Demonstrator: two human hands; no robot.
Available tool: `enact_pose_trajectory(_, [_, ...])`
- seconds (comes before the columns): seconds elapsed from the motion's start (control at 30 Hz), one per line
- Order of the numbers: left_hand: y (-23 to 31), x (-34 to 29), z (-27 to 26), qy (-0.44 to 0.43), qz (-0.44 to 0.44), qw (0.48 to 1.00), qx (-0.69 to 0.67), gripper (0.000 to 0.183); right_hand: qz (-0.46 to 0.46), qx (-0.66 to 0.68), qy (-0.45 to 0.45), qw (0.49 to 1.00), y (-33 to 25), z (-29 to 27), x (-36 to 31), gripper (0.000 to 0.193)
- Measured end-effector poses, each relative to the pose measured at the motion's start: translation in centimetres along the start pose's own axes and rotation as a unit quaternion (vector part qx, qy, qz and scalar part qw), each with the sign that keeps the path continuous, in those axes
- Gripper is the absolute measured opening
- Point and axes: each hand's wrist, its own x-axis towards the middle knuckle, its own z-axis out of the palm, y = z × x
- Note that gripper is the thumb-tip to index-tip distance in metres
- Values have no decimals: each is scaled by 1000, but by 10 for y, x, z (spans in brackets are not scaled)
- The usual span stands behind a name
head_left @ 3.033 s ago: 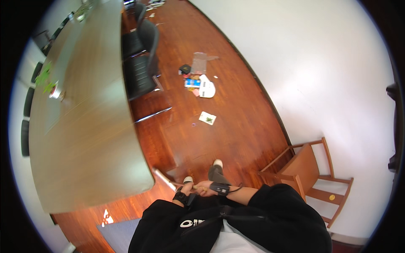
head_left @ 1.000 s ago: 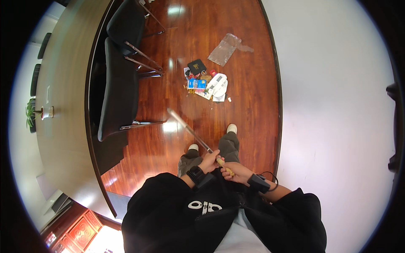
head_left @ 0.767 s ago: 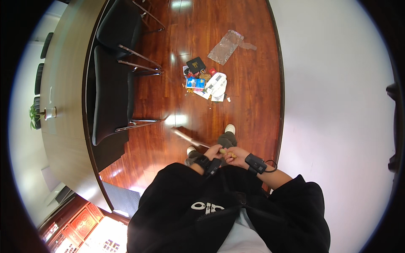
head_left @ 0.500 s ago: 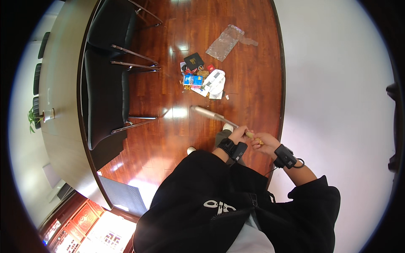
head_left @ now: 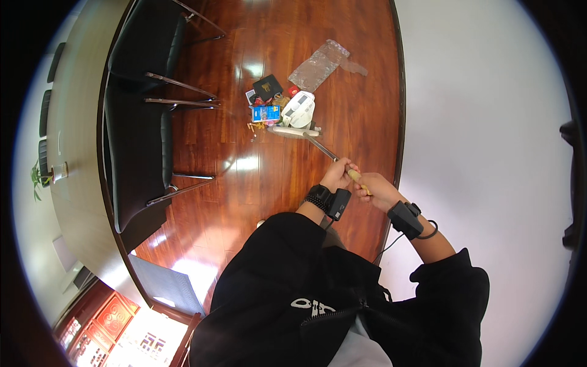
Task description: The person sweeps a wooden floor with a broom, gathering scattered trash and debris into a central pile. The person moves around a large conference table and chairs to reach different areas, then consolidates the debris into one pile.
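A glossy red-brown wooden floor [head_left: 348, 116] fills the middle, with a white wall [head_left: 477, 153] along the right. At left runs a long desk [head_left: 73, 122], with two black chairs [head_left: 136, 150] on metal legs beside it. A long-handled tool [head_left: 321, 147] slants over the floor, its narrow, pale head [head_left: 287, 131] at the near edge of a heap of mixed small items [head_left: 280, 101]; whether head and heap touch, I cannot tell. A clear plastic bag [head_left: 318, 66] lies just beyond the heap. The left hand [head_left: 336, 175] and right hand [head_left: 376, 192] are both wrapped around the tool, the left nearer the head, the right close behind it on the yellowish grip [head_left: 354, 175]. The heap includes a rounded white item [head_left: 299, 109], a flat black item [head_left: 267, 87], a blue box [head_left: 266, 114] and, smallest, a red piece [head_left: 293, 90].
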Motion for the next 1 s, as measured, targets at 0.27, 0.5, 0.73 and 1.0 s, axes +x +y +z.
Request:
enact_pose_trajectory(0.27, [-32, -62, 19, -28, 10, 999, 32, 18, 29, -175, -24, 984, 24, 5, -47, 5])
enact_pose_trajectory(0.5, [-40, -113, -27, 59, 147, 987, 9, 17, 204, 75, -154, 964, 43, 26, -34, 4])
enact_pose_trajectory(0.73, [44, -71, -110, 321, 243, 911, -91, 9, 363, 194, -161, 897, 36, 84, 110, 12])
enact_pose_trajectory(1.0, [77, -17, -27, 259, 127, 956, -52, 32, 303, 277, -130, 902, -46, 55, 102, 15])
